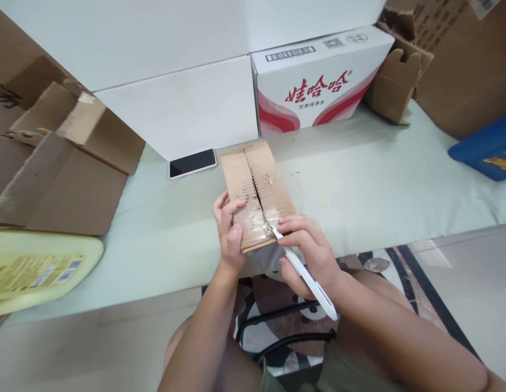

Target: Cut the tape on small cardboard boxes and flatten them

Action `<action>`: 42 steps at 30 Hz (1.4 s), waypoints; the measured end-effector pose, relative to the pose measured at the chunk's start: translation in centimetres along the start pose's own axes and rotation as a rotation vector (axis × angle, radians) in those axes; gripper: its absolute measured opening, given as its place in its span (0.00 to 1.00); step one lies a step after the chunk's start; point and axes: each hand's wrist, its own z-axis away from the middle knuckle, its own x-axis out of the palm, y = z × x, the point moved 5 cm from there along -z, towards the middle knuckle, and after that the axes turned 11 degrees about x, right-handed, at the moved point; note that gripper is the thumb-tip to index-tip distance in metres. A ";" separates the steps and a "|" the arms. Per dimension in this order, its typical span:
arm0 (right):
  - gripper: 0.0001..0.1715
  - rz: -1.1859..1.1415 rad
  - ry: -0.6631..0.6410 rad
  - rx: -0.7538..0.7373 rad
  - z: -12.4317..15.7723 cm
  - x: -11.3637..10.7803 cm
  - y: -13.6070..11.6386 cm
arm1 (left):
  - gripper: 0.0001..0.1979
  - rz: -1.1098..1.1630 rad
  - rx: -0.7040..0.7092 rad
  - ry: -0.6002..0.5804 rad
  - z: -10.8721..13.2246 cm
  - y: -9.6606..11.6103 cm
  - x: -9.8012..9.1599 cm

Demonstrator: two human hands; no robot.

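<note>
A brown cardboard box (244, 182) lies near the middle of the pale green cloth, with a dark gap along the centre seam of its top and clear tape at the near end. My left hand (231, 234) grips the box's left near corner, thumb and fingers around the edge. In my right hand (310, 253) is a white utility knife (304, 272), its handle slanting down to the right. The knife's tip meets the taped seam close to the box's near edge.
Behind the box lies a phone (193, 163). A white and red carton (314, 87) stands at the back beside white panels (179, 109). Brown cartons (73, 179) and a yellow container (40, 267) are at left; a blue object (487, 149) is at right.
</note>
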 end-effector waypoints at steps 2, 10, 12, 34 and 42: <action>0.17 0.005 -0.001 0.002 0.0 0.0 0.0 | 0.25 0.006 0.002 0.002 0.0 0.0 0.0; 0.17 -0.002 -0.013 0.010 0.2 0.0 0.1 | 0.22 0.047 0.012 0.013 0.1 -0.1 0.0; 0.17 0.001 -0.014 0.004 0.1 0.0 0.1 | 0.22 0.054 0.015 0.016 0.1 0.0 0.0; 0.17 -0.008 -0.005 0.002 0.0 -0.1 0.0 | 0.24 0.028 -0.008 0.012 0.0 0.0 0.0; 0.16 -0.110 0.050 0.038 0.2 -0.4 0.6 | 0.25 0.012 -0.022 0.003 0.0 0.0 0.1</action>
